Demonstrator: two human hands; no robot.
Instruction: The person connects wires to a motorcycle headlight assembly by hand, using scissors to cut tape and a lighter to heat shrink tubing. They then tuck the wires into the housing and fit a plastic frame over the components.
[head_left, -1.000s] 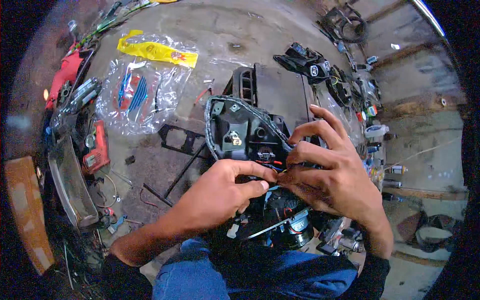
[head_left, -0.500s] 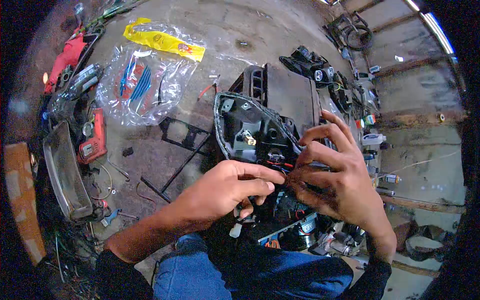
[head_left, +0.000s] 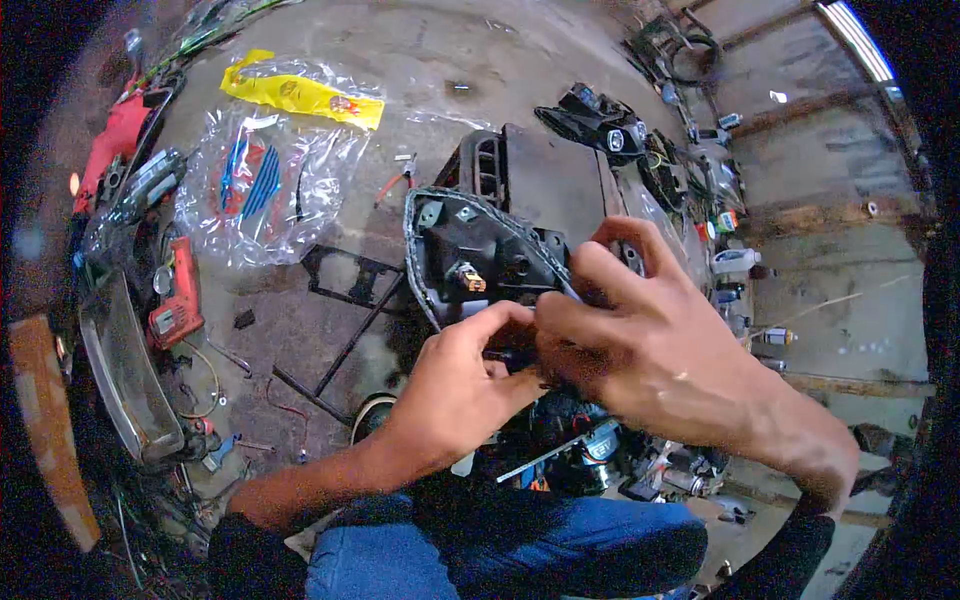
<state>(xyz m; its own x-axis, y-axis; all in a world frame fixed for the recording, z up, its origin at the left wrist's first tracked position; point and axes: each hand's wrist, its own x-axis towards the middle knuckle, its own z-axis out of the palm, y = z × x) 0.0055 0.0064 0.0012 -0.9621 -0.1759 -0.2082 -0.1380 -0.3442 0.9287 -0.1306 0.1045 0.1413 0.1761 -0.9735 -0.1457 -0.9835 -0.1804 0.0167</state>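
Observation:
A black housing [head_left: 490, 240] with a rubbery grey rim and a small metallic bulb socket [head_left: 470, 280] lies in front of me. At its lower edge my left hand [head_left: 470, 375] is closed, thumb and index finger pinched together on something dark that I cannot make out. My right hand [head_left: 635, 325] meets it from the right, fingers curled and pressed together; what they hold is hidden. The fingertips of both hands touch or nearly touch. Behind the housing stands a dark box [head_left: 555, 180] with a slotted side.
Clear plastic bag [head_left: 270, 190] with a yellow strip [head_left: 300, 95] lies at upper left. Nearby are a red power tool [head_left: 178, 300], a black bracket [head_left: 350, 275] and red-handled pliers [head_left: 395, 180]. Headlamp parts [head_left: 600, 125] lie behind, bottles [head_left: 735, 262] along the right.
My right hand has curled its fingers more tightly and moved in over the left fingertips. The red and blue wires seen between the hands are now covered. The view has shifted slightly.

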